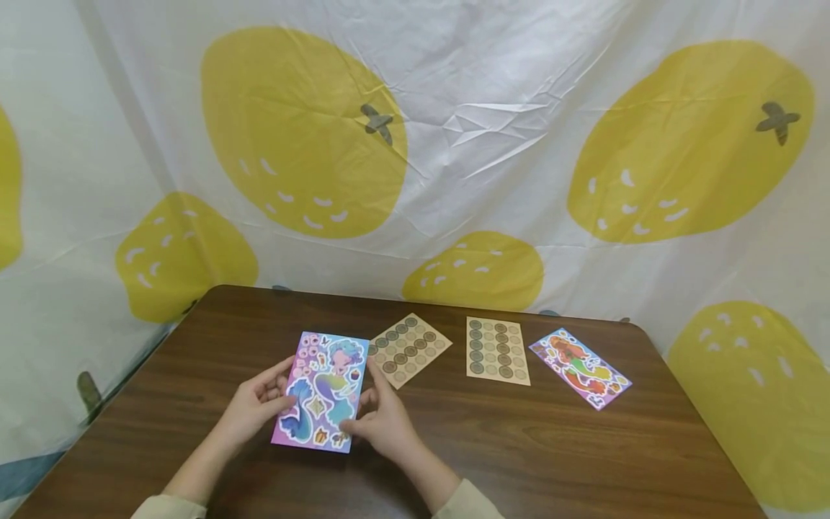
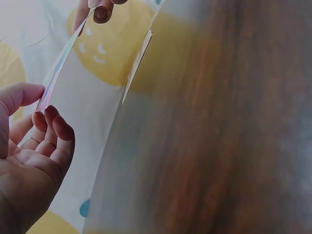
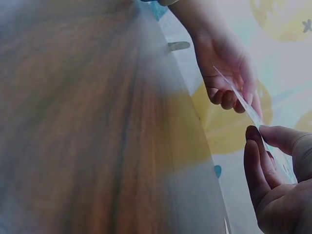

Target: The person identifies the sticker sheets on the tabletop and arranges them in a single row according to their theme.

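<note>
I see blue mermaid sheet (image 1: 327, 388) raised above counter (image 1: 558, 454), printed side toward head camera. Left hand (image 1: 251, 404) pinches sheet's left edge, thumb in front; right hand (image 1: 389, 419) pinches its right edge. Right of sheet, going outward on counter: angled tan sheet (image 1: 415, 349) nearest, straighter tan sheet (image 1: 498, 352), then red-haired mermaid sheet (image 1: 581, 369) farthest.

purple-blue mermaid sticker sheet (image 1: 322, 393), tilted, held by both long edges
</note>
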Demonstrator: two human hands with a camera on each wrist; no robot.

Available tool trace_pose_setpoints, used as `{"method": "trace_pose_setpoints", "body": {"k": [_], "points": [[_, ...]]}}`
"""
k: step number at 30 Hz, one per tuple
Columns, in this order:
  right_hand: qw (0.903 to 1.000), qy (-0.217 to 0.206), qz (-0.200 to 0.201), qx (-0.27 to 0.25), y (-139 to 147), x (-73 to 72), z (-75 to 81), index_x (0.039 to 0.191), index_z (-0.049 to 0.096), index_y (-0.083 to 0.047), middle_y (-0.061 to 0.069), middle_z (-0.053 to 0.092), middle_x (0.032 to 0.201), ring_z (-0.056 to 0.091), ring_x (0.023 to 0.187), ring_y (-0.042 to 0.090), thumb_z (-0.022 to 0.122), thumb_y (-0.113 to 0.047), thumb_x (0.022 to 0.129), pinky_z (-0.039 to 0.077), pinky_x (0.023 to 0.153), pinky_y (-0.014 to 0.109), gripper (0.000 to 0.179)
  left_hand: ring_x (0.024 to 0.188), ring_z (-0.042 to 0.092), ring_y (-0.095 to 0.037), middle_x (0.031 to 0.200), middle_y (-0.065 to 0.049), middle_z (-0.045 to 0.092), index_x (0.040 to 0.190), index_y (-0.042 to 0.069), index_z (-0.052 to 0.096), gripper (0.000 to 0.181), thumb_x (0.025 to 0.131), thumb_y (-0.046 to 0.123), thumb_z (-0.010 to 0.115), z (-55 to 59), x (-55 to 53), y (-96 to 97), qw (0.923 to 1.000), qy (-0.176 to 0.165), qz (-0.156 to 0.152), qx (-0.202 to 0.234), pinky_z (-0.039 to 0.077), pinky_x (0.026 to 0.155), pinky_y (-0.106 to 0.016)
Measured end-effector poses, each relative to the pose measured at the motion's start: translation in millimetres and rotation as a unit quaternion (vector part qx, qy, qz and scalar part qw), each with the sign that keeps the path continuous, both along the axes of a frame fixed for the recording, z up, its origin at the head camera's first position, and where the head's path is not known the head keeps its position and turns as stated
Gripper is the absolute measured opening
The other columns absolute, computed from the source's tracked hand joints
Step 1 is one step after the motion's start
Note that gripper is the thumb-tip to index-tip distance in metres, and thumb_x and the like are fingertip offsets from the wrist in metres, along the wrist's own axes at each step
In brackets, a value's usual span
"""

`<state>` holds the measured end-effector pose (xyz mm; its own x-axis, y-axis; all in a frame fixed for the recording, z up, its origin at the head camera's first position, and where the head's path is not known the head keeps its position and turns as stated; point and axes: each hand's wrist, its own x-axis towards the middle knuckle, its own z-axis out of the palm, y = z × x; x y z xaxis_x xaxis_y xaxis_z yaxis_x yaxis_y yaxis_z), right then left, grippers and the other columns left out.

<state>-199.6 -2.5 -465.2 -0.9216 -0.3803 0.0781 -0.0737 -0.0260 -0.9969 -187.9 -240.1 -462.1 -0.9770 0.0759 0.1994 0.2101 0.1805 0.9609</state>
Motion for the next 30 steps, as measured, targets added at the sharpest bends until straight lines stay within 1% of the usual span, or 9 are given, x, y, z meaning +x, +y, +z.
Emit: {"method": "trace_pose_setpoints", "body": {"k": [3, 9, 11, 15, 17, 19, 23, 25, 30], "points": [[1.0000, 0.003, 0.004, 0.001, 0.4, 3.4, 1.7, 0.154, 0.015, -0.011, 0.007, 0.057, 0.075, 0.060, 0.051, 0.027, 0.074, 0.016, 0.070, 0.055, 0.050, 0.046, 0.106, 0.069, 0.055, -0.009, 0.084, -0.012, 0.052, 0.138, -0.008, 0.044, 0.061, 0.082, -0.005, 0.069, -0.8, 2.2, -1.4, 1.0000, -0.001, -0.003, -0.004, 0.050, 0.058, -0.021], [0.9994, 0.030, -0.006, 0.019, 3.2, 18.9, 22.4, 0.150, 0.022, 0.001, 0.007, 0.054, 0.067, 0.055, 0.045, 0.017, 0.069, 0.012, 0.078, 0.052, 0.046, 0.053, 0.087, 0.066, 0.055, -0.010, 0.082, -0.011, 0.053, 0.140, -0.006, 0.042, 0.063, 0.083, -0.003, 0.069, -0.6, 6.5, -4.3, 0.9998, -0.009, -0.014, -0.010, 0.049, 0.056, -0.023], [0.9991, 0.034, -0.011, 0.023, 3.1, 21.0, 24.7, 0.149, 0.023, 0.002, 0.006, 0.054, 0.067, 0.054, 0.044, 0.016, 0.068, 0.011, 0.080, 0.051, 0.045, 0.053, 0.084, 0.064, 0.054, -0.011, 0.082, -0.011, 0.053, 0.141, -0.004, 0.042, 0.063, 0.084, -0.001, 0.069, -0.4, 7.0, -5.1, 0.9997, -0.012, -0.017, -0.012, 0.049, 0.055, -0.024], [0.9990, 0.029, -0.019, 0.029, 0.5, 15.4, 11.4, 0.150, 0.023, -0.002, 0.006, 0.055, 0.066, 0.055, 0.044, 0.019, 0.068, 0.009, 0.082, 0.051, 0.045, 0.054, 0.083, 0.063, 0.054, -0.012, 0.081, -0.011, 0.054, 0.141, -0.004, 0.041, 0.062, 0.086, 0.002, 0.069, -0.6, 7.6, -7.0, 0.9994, -0.013, -0.022, -0.022, 0.050, 0.055, -0.025], [0.9991, 0.028, -0.020, 0.023, -0.4, 11.4, 3.2, 0.151, 0.023, -0.003, 0.007, 0.057, 0.066, 0.056, 0.043, 0.022, 0.068, 0.007, 0.083, 0.051, 0.044, 0.052, 0.082, 0.063, 0.053, -0.012, 0.080, -0.011, 0.055, 0.141, -0.005, 0.041, 0.062, 0.086, 0.003, 0.069, -0.7, 7.9, -8.3, 0.9992, -0.012, -0.022, -0.031, 0.049, 0.054, -0.025], [0.9992, 0.028, -0.020, 0.023, -0.7, 8.3, -3.1, 0.151, 0.024, -0.005, 0.008, 0.059, 0.066, 0.057, 0.044, 0.022, 0.068, 0.004, 0.084, 0.052, 0.042, 0.047, 0.081, 0.063, 0.053, -0.012, 0.079, -0.010, 0.056, 0.140, -0.005, 0.042, 0.061, 0.086, 0.003, 0.069, -0.7, 7.9, -9.3, 0.9988, -0.011, -0.019, -0.043, 0.048, 0.054, -0.025], [0.9993, 0.023, -0.017, 0.024, -1.1, 5.4, -7.0, 0.151, 0.025, -0.009, 0.007, 0.060, 0.063, 0.057, 0.043, 0.018, 0.070, 0.000, 0.084, 0.051, 0.039, 0.037, 0.082, 0.062, 0.053, -0.013, 0.078, -0.010, 0.056, 0.140, -0.005, 0.043, 0.061, 0.085, 0.003, 0.070, 0.2, 7.6, -11.6, 0.9981, -0.015, -0.016, -0.057, 0.048, 0.054, -0.025], [0.9994, 0.014, -0.013, 0.028, -1.2, 5.1, -7.3, 0.152, 0.026, -0.011, 0.006, 0.060, 0.061, 0.057, 0.042, 0.016, 0.071, 0.000, 0.082, 0.049, 0.038, 0.033, 0.084, 0.061, 0.053, -0.013, 0.077, -0.010, 0.057, 0.140, -0.003, 0.043, 0.062, 0.084, 0.003, 0.070, 0.0, 7.8, -13.0, 0.9979, -0.027, -0.015, -0.057, 0.048, 0.053, -0.025], [0.9993, 0.004, -0.005, 0.038, -2.3, 6.9, -8.1, 0.152, 0.025, -0.011, 0.006, 0.061, 0.059, 0.058, 0.041, 0.015, 0.073, 0.002, 0.078, 0.046, 0.036, 0.029, 0.089, 0.056, 0.051, -0.012, 0.073, -0.010, 0.058, 0.142, -0.007, 0.037, 0.068, 0.083, 0.000, 0.070, -1.8, 10.8, -17.5, 0.9972, -0.033, -0.037, -0.056, 0.046, 0.050, -0.026]]}}
